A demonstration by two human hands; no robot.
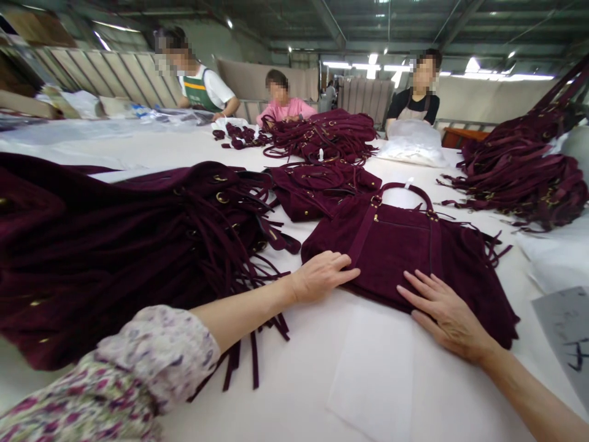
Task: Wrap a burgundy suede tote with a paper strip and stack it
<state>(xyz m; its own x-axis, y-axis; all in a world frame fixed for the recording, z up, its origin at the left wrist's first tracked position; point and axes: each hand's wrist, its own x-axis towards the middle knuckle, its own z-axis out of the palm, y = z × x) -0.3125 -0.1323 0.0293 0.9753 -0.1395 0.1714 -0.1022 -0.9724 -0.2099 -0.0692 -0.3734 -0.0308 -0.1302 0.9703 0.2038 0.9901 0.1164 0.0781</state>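
A dark purple suede handbag (400,245) with a looped handle, gold fittings and fringed sides lies flat on the white table (276,405). Against its lower left edge rests my left hand (322,275), thumb and fingers stretched out. My right hand (444,313) lies on the bag's lower edge with its fingers spread. Neither hand has closed around anything. A sheet of white paper (372,368) sits on the table just below the bag, between my hands.
At left is a big stack of fringed purple bags (115,258). More bags (322,190) lie behind, near a far heap (331,132). Purple straps (524,166) pile up at right. Three co-workers stand across the table, one beside a clear plastic bundle (411,142).
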